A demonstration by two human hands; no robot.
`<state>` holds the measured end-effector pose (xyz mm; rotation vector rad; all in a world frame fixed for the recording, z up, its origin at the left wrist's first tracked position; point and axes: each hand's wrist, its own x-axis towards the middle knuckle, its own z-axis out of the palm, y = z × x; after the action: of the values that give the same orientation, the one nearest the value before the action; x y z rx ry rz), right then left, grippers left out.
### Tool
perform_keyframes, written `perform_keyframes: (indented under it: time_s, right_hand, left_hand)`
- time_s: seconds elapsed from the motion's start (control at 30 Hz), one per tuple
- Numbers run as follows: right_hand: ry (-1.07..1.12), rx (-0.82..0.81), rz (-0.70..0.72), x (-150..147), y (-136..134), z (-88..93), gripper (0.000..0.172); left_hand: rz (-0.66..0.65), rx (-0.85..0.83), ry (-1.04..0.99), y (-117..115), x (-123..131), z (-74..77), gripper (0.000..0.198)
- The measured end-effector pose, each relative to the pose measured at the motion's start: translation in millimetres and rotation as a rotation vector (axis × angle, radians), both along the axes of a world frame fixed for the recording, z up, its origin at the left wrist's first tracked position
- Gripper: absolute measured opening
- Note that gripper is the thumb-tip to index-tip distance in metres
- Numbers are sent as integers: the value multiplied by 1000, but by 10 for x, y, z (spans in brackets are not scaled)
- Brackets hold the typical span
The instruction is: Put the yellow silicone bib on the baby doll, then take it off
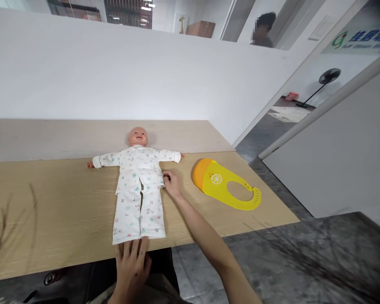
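Note:
A baby doll (138, 137) lies on its back on the table, arms stretched out to both sides. It wears a white printed baby shirt (136, 169), and white printed pants (126, 215) cover its legs, hiding its feet. My right hand (172, 184) is at the shirt's lower side edge, fingers curled in a pinch on the cloth. Below the pant cuffs, my left hand (131, 259) rests at the table's front edge with its fingers stretched forward, holding nothing. To the right of the doll lies a yellow baby bib (220, 192) with an orange pocket.
The wooden table (66, 202) ends at a front edge close to my body and at a slanted right edge. Behind it stands a white partition (98, 76). A grey door (335, 147) and a standing fan (329, 76) are at the right; a person (266, 29) is beyond the partition.

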<state>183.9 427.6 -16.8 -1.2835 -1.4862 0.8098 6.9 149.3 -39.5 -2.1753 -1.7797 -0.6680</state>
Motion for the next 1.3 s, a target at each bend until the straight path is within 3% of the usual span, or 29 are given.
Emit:
perform_keyframes:
  time_s: [0.37, 0.57, 0.8, 0.97, 1.1, 1.3]
  right_hand:
    - [200, -131, -101, 107, -83, 63, 26]
    - [419, -101, -245, 525, -491, 186, 35]
    - [867, 6, -792, 1647, -1221, 352, 39]
    - [958, -61, -1105, 2140, -1414, 405, 28]
    - [1007, -129, -1086, 2078, -1389, 354, 10]
    - [1089, -211, -977, 1870, -1282, 293, 17]
  left_hand:
    - [-68, 12, 33, 12, -59, 135, 41]
    - [-106, 14, 50, 29, -106, 130, 48]
    - [-132, -21, 21, 69, -82, 212, 48]
    - [-152, -28, 85, 97, -97, 257, 47]
    - [-169, -29, 96, 84, -131, 223, 48]
    - [-203, -54, 38, 40, -237, 125, 54]
